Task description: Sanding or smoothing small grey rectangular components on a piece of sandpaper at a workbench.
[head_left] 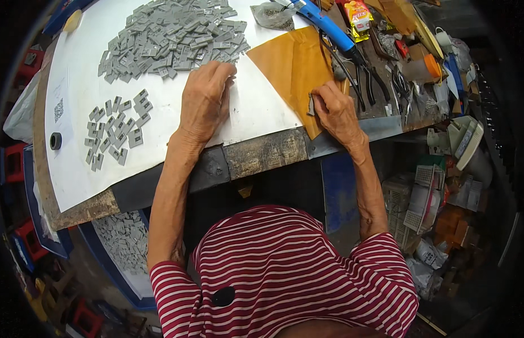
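Observation:
My left hand (205,101) rests at the near edge of a big heap of small grey rectangular plastic pieces (171,39). Its fingers are curled together, and whatever they may hold is hidden. Over the brown paper sheet (290,67), near the table's front edge, my right hand (338,112) pinches one grey plastic piece (311,106) between thumb and fingers. To the left of my left hand, a smaller group of grey pieces (112,132) lies spread on the white paper (64,169).
A black ring (56,141) sits at the left. On the right lie a blue tool (324,22), black-handled pliers (366,79), a yellow-red packet (359,19) and an orange-lidded jar (422,69). Below the table, a blue tray (112,265) holds many grey pieces. A bag of small parts (273,16) lies behind.

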A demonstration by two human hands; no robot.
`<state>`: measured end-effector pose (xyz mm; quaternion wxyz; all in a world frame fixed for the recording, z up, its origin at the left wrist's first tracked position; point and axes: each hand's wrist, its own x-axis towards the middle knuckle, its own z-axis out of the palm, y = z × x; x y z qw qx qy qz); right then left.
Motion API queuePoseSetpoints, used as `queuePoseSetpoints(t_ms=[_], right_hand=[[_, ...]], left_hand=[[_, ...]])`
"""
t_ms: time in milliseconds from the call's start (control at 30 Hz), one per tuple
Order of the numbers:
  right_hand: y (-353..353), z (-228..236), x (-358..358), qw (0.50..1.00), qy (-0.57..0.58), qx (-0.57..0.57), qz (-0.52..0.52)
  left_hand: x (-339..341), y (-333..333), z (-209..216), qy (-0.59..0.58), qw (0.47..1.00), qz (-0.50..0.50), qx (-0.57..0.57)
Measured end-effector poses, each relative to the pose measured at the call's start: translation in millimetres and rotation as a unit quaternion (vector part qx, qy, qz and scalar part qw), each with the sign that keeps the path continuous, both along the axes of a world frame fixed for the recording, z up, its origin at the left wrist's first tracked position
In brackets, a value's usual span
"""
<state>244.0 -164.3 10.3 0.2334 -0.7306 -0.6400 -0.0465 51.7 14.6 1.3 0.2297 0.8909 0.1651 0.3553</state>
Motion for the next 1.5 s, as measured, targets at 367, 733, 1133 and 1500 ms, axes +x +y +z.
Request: queuePoseSetpoints(t_ms=[367,733,1133,1500], right_hand=[[2.6,-3.5,0.5,0.998,-0.059,-0.012,0.001],[2.5,-4.1,3.8,0.999,-0.048,-0.015,0.015],[2.0,-1.4,5.3,0.999,-0.015,-0.039,0.018],[4.4,-1.6,5.4,0.999,-0.036,-0.039,0.009]], left_hand=[[-1.8,-6.4,6.2,-0.080,0.968,-0.002,-0.239],[-1.2,-7.6,4.2,-0.100,0.895,-0.052,-0.432],[-1.4,-6.5,3.2,-0.092,0.894,-0.065,-0.433],[-3.3,-6.1,5.0,-0.076,0.897,-0.080,-0.427]])
